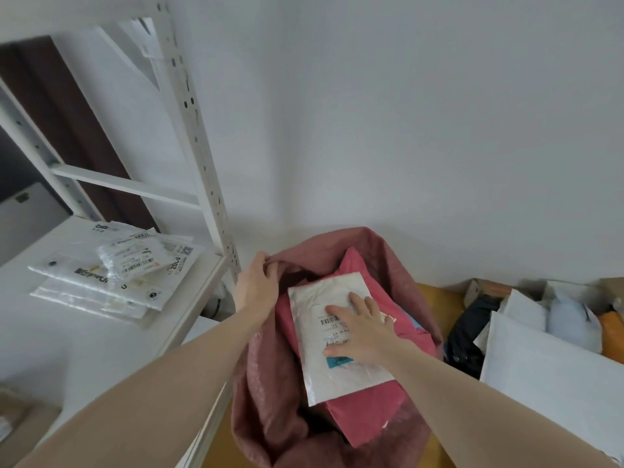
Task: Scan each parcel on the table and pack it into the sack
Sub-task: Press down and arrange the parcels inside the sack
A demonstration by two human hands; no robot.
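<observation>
Head view | left hand [256, 282] pinches sack [270, 400] rim, keeping mouth open | right hand [361, 327], fingers flat, presses white parcel [324, 366] down beneath its palm, onto pink parcel [364, 410]

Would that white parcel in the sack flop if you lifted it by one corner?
Probably: the white parcel looks like a thin, flat plastic mailer. Its glossy skin may be slippery. It seems light, lying flat on the pink parcel under the right hand.
</observation>
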